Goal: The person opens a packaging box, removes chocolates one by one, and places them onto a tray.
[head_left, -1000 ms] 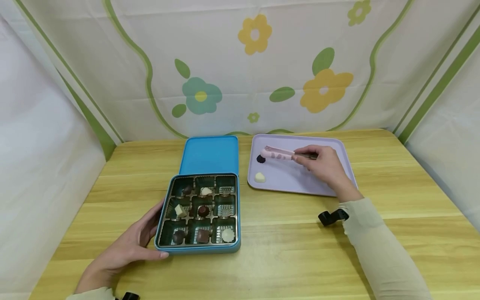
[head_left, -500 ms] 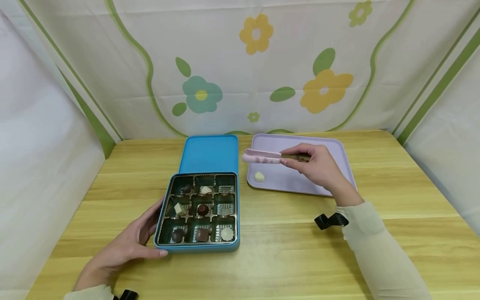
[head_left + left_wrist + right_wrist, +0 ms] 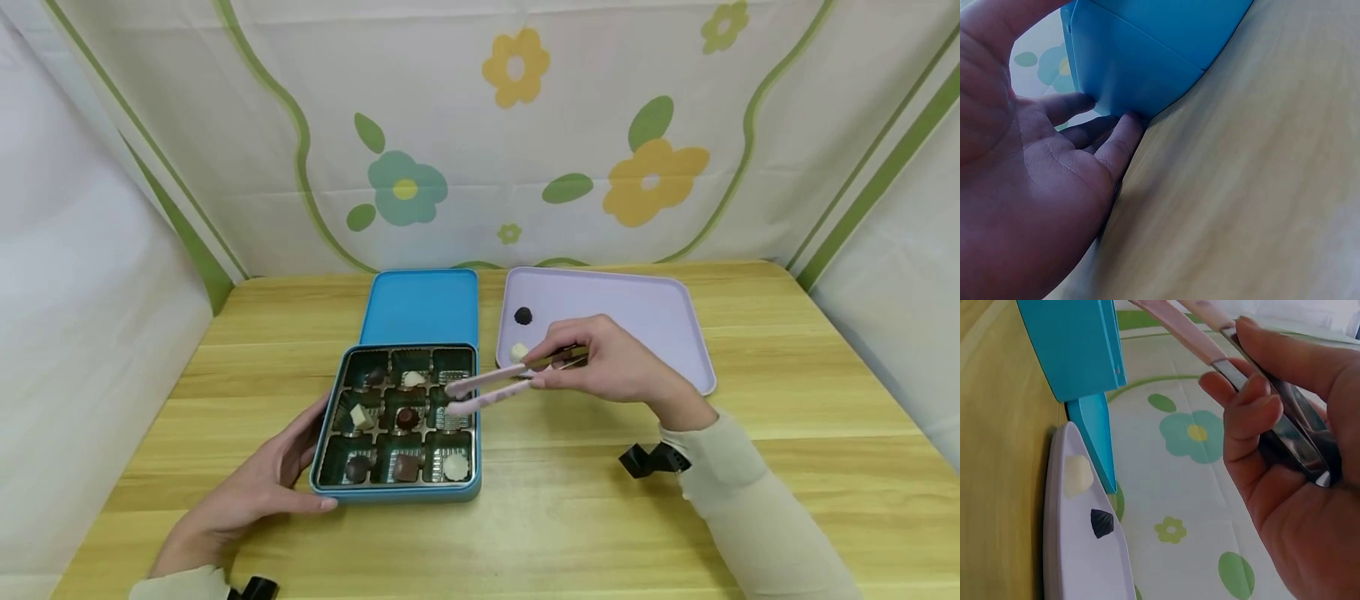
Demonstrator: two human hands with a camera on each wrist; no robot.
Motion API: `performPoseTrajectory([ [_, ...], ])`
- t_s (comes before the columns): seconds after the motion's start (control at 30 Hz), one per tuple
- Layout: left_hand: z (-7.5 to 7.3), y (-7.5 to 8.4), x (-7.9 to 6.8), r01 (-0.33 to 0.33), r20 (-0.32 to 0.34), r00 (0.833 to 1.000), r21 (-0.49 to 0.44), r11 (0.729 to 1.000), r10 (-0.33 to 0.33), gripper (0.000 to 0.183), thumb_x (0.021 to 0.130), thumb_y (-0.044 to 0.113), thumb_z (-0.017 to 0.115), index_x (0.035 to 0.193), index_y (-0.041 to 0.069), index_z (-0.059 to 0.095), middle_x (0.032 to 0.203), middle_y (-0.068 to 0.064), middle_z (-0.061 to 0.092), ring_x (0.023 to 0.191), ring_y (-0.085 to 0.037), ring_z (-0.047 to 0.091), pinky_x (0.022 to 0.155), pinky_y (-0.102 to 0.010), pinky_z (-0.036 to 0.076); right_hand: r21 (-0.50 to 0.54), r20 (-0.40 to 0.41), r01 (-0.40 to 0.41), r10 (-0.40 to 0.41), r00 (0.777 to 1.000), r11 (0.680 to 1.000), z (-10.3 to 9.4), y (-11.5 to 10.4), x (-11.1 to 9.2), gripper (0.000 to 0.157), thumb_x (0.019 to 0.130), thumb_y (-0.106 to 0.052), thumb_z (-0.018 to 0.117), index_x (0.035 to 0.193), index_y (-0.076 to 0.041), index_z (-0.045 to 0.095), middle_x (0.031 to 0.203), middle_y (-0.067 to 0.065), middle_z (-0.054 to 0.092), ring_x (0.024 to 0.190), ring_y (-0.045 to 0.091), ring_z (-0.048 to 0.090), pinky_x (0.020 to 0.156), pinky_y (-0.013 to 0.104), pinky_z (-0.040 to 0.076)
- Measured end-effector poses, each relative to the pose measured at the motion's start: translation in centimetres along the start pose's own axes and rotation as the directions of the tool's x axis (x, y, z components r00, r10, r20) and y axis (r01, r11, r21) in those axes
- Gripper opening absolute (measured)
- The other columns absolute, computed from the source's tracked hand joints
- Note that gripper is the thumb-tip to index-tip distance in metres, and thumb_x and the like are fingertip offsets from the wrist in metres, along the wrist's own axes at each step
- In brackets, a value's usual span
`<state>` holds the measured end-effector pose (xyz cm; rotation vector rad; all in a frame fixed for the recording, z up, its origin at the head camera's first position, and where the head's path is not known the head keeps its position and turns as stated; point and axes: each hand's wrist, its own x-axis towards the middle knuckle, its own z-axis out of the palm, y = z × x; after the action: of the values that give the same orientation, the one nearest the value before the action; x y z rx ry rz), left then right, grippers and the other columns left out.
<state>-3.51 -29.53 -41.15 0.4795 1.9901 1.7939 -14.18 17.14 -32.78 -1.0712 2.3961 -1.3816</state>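
My right hand (image 3: 611, 362) holds pink-tipped metal tongs (image 3: 491, 400), its thumb and fingers pinching the two arms. The tips stand apart over the right column of the blue tin box (image 3: 397, 497), at its middle compartment, with nothing visible between them. My left hand (image 3: 258, 492) holds the tin's near left corner, thumb along the front and fingertips on the left wall. Several chocolates sit in the tin's divided insert, among them a dark red-brown one (image 3: 407, 418) in the centre and a white round one (image 3: 455, 467) at front right.
A lilac tray (image 3: 637, 308) lies right of the tin, bearing a dark fluted chocolate (image 3: 523, 316) and a white chocolate (image 3: 518, 352) partly behind the right hand. The tin's blue lid (image 3: 420, 307) lies behind it. A flowered cloth (image 3: 465, 133) hangs at the table's back edge.
My right hand has brought the tongs from above the dark chocolate on the tray leftward and nearer, over the tin, and their tips have spread. The left hand and the tin stay put.
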Motion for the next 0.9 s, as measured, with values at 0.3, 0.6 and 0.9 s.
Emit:
performPoseTrajectory([
  [0.3,0.2,0.0,0.1,-0.024,0.008,1.0,-0.016,1.0,0.024,0.121,0.086,-0.008,0.082,0.175,0.019,0.005,0.179,-0.028,-0.003,0.147,0.004,0.046,0.111,-0.018,0.049,-0.022,0.163,0.013,-0.009,0.987,1.0,0.9,-1.2,0.5,0.019,0.088,-0.017,0.091,0.106,-0.022,0.087,0.089,-0.008,0.07,0.075,0.01,0.058,0.067,0.022,0.051],
  [0.6,0.0,-0.2,0.1,-0.029,0.014,0.999,-0.018,0.999,0.03,0.12,0.087,-0.008,0.081,0.175,0.018,0.004,0.179,-0.029,-0.006,0.147,0.005,0.046,0.111,-0.019,0.05,-0.17,0.235,0.146,-0.103,0.966,0.975,2.2,-3.4,1.9,0.018,0.087,-0.017,0.091,0.104,-0.019,0.086,0.081,-0.011,0.064,0.071,0.002,0.052,0.063,0.021,0.048],
  [0.9,0.0,-0.4,0.0,-0.044,0.01,0.999,-0.037,0.998,0.044,0.123,0.085,-0.01,0.082,0.175,0.016,0.004,0.178,-0.03,-0.007,0.148,0.004,0.046,0.111,-0.021,0.05,-0.364,0.386,0.211,-0.059,0.921,0.907,3.9,-7.4,4.4,0.008,0.087,-0.012,0.087,0.095,-0.012,0.086,0.088,-0.007,0.073,0.074,0.001,0.058,0.068,0.021,0.051],
])
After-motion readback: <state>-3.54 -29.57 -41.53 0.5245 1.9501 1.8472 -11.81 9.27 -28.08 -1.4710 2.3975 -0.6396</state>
